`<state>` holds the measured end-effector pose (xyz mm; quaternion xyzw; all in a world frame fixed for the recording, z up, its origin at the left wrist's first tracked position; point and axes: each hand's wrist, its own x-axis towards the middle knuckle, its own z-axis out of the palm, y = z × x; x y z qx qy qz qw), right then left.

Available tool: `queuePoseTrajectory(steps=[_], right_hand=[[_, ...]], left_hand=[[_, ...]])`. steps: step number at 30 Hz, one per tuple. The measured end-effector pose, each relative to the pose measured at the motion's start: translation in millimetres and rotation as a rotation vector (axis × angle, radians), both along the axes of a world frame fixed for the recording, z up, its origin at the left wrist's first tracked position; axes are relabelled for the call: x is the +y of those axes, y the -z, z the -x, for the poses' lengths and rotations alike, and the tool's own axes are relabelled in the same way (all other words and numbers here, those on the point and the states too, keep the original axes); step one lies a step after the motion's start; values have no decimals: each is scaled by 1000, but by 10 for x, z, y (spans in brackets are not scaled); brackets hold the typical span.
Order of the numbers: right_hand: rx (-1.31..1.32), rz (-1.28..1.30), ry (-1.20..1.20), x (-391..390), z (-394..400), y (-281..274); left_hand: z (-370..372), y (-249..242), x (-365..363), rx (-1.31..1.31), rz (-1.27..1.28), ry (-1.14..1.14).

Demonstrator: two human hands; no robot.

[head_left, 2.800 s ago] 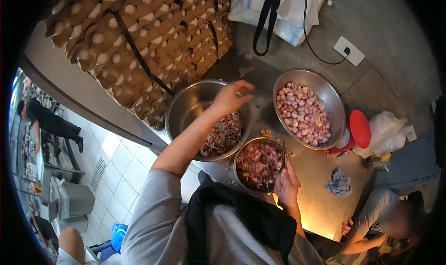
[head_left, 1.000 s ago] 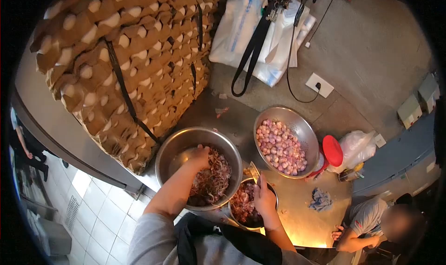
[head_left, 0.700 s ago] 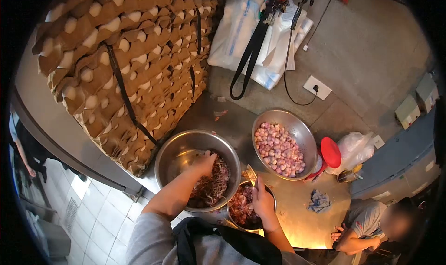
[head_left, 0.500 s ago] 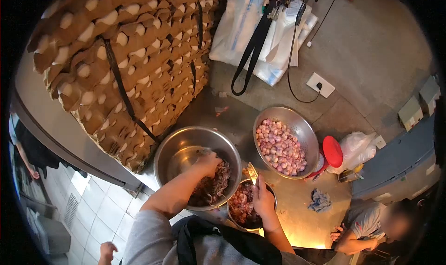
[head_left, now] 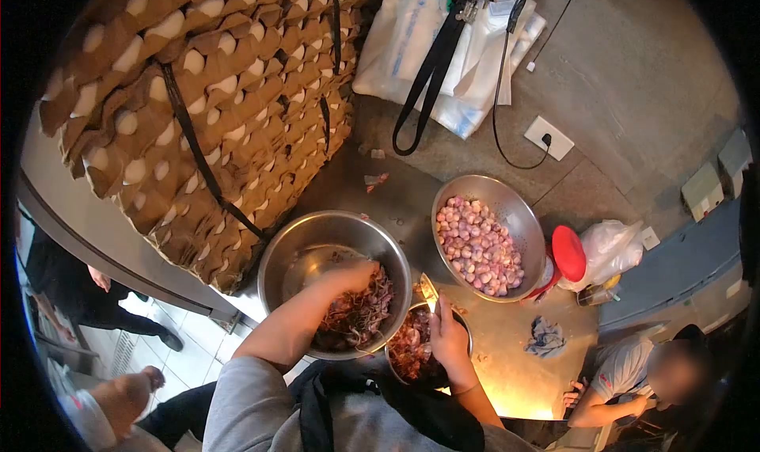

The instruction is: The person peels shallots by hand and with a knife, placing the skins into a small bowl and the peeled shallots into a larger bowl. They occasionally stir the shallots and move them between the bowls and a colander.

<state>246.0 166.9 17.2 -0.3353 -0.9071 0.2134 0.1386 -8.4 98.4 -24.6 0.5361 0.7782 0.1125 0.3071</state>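
Note:
My left hand [head_left: 355, 278] reaches into a large steel bowl [head_left: 273, 242], over a heap of unpeeled shallots with dry roots [head_left: 368, 313]. Its fingers curl down toward the heap, and what they hold is hidden. In my right hand [head_left: 450, 337] is a knife [head_left: 428, 290], its blade pointing up and away from me. This hand is over a smaller steel bowl [head_left: 469, 349] of reddish-brown skins or trimmings [head_left: 413, 343]. Farther back, a tilted steel bowl [head_left: 526, 214] holds many pink, peeled-looking shallots [head_left: 479, 246].
Tied egg trays [head_left: 229, 119] rise at the left. Plastic bags [head_left: 427, 48] lie at the back near a wall socket [head_left: 549, 138]. A red lid [head_left: 568, 252] and crumpled cloth [head_left: 545, 337] are at the right. Other people [head_left: 625, 381] are on both sides.
My left hand has shifted slightly within the large bowl, exposing more of the shallots. My right hand keeps the knife in nearly the same place. At the left, people have come further into view.

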Motion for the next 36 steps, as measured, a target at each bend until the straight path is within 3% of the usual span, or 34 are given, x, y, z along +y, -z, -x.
queuePoseTrajectory(steps=[7,13,17,20,24,28,36], right_hand=[[-7,2,5,-5,-11,21],[-14,7,13,-18,-34,-18],[-39,3,16,-26,-20,-41],[16,-40,-6,6,-24,54],[-12,-11,4,-17,-48,39],[-25,-3,3,-12,-17,20],[9,-20,-32,4,-13,65]], left_hand=[[-26,-187,-46,-44,-200,-215],[-48,-245,-9,13,-187,-207],[-80,-395,-78,-97,-101,-192],[-50,-258,-121,3,-166,-180],[93,483,33,70,-187,-187],[-12,-67,-59,-64,-149,-234],[9,-157,0,-43,-208,-319]])
